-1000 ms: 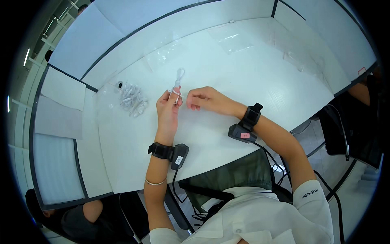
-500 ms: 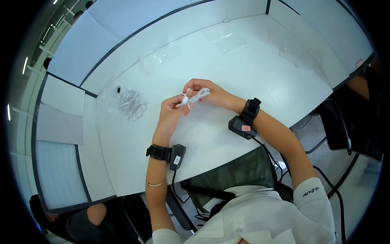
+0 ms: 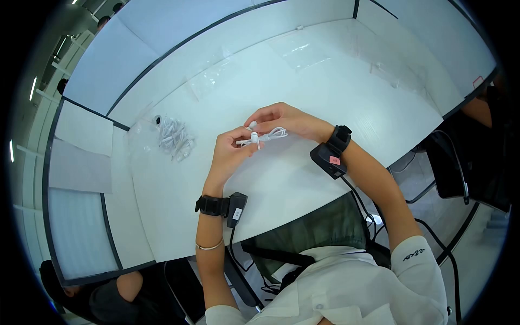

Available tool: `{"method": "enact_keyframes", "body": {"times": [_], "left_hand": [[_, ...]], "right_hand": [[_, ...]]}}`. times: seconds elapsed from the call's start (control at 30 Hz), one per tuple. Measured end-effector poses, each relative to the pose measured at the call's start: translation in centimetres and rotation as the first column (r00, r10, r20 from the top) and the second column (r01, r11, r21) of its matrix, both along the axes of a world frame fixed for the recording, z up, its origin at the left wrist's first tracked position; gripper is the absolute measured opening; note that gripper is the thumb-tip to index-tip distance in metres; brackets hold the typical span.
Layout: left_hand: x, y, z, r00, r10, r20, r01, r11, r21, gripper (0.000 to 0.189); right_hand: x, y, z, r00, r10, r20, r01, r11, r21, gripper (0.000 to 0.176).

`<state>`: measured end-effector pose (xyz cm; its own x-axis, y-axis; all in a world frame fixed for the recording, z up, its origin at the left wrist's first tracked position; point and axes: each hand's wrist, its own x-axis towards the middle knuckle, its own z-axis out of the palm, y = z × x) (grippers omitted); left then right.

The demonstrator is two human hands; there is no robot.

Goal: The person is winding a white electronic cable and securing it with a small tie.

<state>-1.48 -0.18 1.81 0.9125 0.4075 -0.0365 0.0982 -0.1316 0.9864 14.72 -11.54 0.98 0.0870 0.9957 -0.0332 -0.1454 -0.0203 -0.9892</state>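
Note:
A thin white earphone cable (image 3: 277, 133), looped into a small bundle, is between my hands above the table. My left hand (image 3: 228, 151) pinches the bundle near its middle, where a strand wraps around it. The loops stick out to the right, below my right hand (image 3: 287, 120). The right fingers are closed on a small white end piece (image 3: 253, 125) of the cable, which looks like an earbud. The fingers partly hide this piece and the strands near it. Both wrists wear black strapped devices.
A pile of white cables (image 3: 174, 138) lies on the left of the white table (image 3: 292, 179), with a round black item (image 3: 157, 119) beside it. Clear plastic bags (image 3: 303, 57) lie toward the back. White partitions enclose the back and sides. Other people sit at both sides.
My right hand has shifted slightly right and turned. The cable bundle has tilted from slanting upward to nearly level, its loops now lower and further right. My left hand has barely moved.

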Motion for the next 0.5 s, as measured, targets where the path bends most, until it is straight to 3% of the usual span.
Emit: {"method": "enact_keyframes", "body": {"times": [0.2, 0.3, 0.5], "left_hand": [[0.0, 1.0, -1.1, 0.996, 0.085, -0.013, -0.084, 0.993, 0.089, 0.015], [0.2, 0.6, -0.9, 0.987, 0.162, 0.006, -0.162, 0.983, 0.087, 0.008], [0.4, 0.4, -1.7, 0.975, 0.214, 0.056, -0.22, 0.965, 0.142, 0.011]], "right_hand": [[0.0, 0.2, 0.1, 1.0, -0.028, -0.015, 0.028, 1.0, 0.0, 0.042], [-0.6, 0.4, -0.7, 0.96, -0.066, 0.27, 0.041, 0.994, 0.097, 0.046], [-0.7, 1.1, -2.0, 0.957, -0.114, 0.266, 0.068, 0.982, 0.177, 0.046]]}}
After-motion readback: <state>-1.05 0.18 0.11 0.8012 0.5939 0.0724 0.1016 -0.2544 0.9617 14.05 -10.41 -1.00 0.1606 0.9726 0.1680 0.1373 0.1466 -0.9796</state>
